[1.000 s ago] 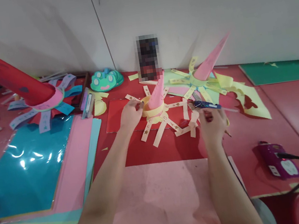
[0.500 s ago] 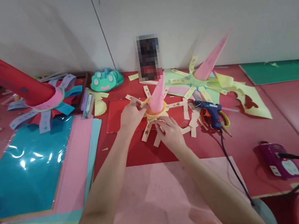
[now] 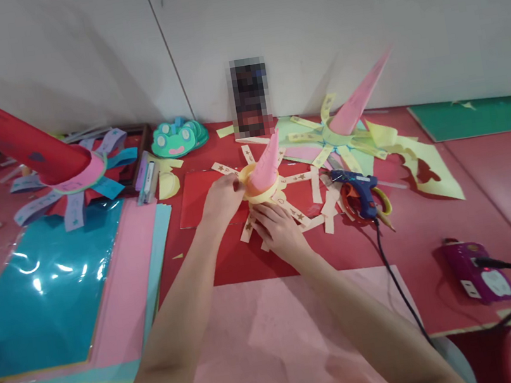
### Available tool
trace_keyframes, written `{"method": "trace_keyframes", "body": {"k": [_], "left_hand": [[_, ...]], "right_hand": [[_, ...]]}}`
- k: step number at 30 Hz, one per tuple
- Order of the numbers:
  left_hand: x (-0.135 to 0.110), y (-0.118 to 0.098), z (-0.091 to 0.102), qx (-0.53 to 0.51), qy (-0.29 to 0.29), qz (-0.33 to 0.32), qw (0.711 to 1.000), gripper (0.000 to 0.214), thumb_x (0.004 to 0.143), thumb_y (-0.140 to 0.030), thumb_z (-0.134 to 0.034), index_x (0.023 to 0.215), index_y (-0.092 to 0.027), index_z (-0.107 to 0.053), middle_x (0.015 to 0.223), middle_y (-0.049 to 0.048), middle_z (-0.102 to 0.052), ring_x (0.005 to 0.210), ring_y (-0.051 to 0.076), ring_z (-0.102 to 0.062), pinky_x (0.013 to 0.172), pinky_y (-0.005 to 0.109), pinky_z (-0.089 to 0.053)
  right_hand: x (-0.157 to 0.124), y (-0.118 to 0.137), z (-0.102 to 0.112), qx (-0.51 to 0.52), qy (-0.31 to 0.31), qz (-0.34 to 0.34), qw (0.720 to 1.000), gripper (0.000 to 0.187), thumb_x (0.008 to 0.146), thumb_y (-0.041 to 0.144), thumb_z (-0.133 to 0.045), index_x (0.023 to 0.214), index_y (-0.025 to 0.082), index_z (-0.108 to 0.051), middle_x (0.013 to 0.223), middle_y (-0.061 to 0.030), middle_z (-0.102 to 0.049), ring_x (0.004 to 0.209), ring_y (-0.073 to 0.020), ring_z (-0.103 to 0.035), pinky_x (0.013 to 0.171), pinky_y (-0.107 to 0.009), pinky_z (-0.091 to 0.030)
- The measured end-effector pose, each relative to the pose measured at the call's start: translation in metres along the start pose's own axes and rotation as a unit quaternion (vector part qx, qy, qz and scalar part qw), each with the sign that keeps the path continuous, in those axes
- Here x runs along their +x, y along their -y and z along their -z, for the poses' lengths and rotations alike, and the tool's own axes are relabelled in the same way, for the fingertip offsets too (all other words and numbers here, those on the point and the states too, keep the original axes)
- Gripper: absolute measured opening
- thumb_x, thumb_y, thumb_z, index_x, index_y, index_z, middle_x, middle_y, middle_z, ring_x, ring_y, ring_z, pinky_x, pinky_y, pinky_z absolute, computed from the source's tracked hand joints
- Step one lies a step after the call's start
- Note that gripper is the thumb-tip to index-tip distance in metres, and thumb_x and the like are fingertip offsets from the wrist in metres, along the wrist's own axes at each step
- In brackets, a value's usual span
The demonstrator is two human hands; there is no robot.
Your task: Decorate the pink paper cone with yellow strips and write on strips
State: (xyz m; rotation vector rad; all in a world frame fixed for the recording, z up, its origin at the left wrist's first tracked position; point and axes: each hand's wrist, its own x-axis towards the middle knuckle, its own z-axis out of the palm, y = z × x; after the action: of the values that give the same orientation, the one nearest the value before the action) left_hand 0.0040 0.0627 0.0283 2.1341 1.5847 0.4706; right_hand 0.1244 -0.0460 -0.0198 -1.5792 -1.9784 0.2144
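In the middle of the table a pink paper cone (image 3: 265, 167) stands within a yellow paper ring (image 3: 264, 195), leaning to the right. Cream paper strips (image 3: 300, 178) with stars and letters spread out from the ring. My left hand (image 3: 224, 201) is closed at the ring's left side, thumb and fingers pinching its edge. At the front, my right hand (image 3: 281, 229) has its bent fingers closed on the ring's lower edge; the fingertips are partly hidden. Red card (image 3: 256, 262) lies beneath. Loose cream strips (image 3: 330, 209) lie just right of the ring.
A blue glue gun (image 3: 359, 192) with a cord rests over scissors to the right, near a purple power box (image 3: 476, 273). Another pink cone (image 3: 361, 99) with yellow strips stands behind. A red paper tube (image 3: 32, 145) and teal sheet (image 3: 46, 299) are on the left.
The yellow ring has tilted, so more of its wall and inside shows. My right hand has slid slightly left along its front edge; my left hand has moved slightly left.
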Motion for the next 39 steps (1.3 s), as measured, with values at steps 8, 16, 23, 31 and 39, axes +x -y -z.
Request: {"method": "trace_keyframes", "body": {"k": [8, 16, 23, 31, 39], "left_hand": [[0.004, 0.003, -0.003, -0.014, -0.038, -0.063, 0.997, 0.012, 0.075, -0.015, -0.046, 0.067, -0.019, -0.053, 0.086, 0.0066, -0.060, 0.081, 0.018, -0.057, 0.074, 0.028, -0.045], [0.008, 0.012, -0.015, -0.061, -0.013, -0.050, 0.997, 0.014, 0.076, -0.016, -0.049, 0.089, -0.020, -0.053, 0.091, 0.0062, -0.062, 0.085, 0.018, -0.059, 0.075, 0.030, -0.046], [0.046, -0.001, -0.012, 0.062, 0.063, -0.006, 0.996, 0.004, 0.069, -0.016, -0.057, 0.068, -0.019, -0.054, 0.086, 0.0107, -0.063, 0.085, 0.025, -0.060, 0.073, 0.035, -0.046], [0.067, -0.017, -0.008, 0.134, 0.124, 0.001, 0.983, 0.015, 0.059, -0.007, -0.059, 0.052, -0.019, -0.052, 0.067, 0.0069, -0.063, 0.080, 0.025, -0.062, 0.071, 0.031, -0.045], [0.056, -0.022, 0.010, 0.134, 0.155, 0.018, 0.979, 0.009, 0.066, -0.018, -0.058, 0.073, -0.018, -0.062, 0.081, 0.0072, -0.066, 0.078, 0.020, -0.061, 0.063, 0.025, -0.041]], "right_hand": [[0.001, 0.001, 0.003, -0.002, -0.001, 0.001, 1.000, 0.032, 0.089, 0.027, -0.039, 0.112, 0.019, -0.060, 0.116, -0.0078, -0.061, 0.114, -0.0228, -0.051, 0.095, -0.042, -0.041], [0.002, 0.000, 0.003, 0.005, 0.006, -0.003, 1.000, 0.032, 0.089, 0.026, -0.039, 0.111, 0.021, -0.060, 0.118, -0.0062, -0.060, 0.115, -0.0217, -0.050, 0.095, -0.041, -0.041], [0.001, -0.001, 0.002, 0.009, -0.002, -0.008, 1.000, 0.032, 0.089, 0.026, -0.039, 0.112, 0.021, -0.060, 0.119, -0.0053, -0.060, 0.115, -0.0209, -0.050, 0.096, -0.039, -0.040], [0.001, 0.000, 0.003, 0.019, -0.012, -0.001, 1.000, 0.032, 0.089, 0.025, -0.039, 0.112, 0.020, -0.059, 0.120, -0.0059, -0.060, 0.116, -0.0201, -0.050, 0.098, -0.040, -0.039], [0.000, -0.001, 0.000, 0.007, -0.029, 0.005, 1.000, 0.030, 0.088, 0.025, -0.040, 0.108, 0.017, -0.061, 0.116, -0.0067, -0.062, 0.114, -0.0196, -0.051, 0.096, -0.037, -0.041]]}}
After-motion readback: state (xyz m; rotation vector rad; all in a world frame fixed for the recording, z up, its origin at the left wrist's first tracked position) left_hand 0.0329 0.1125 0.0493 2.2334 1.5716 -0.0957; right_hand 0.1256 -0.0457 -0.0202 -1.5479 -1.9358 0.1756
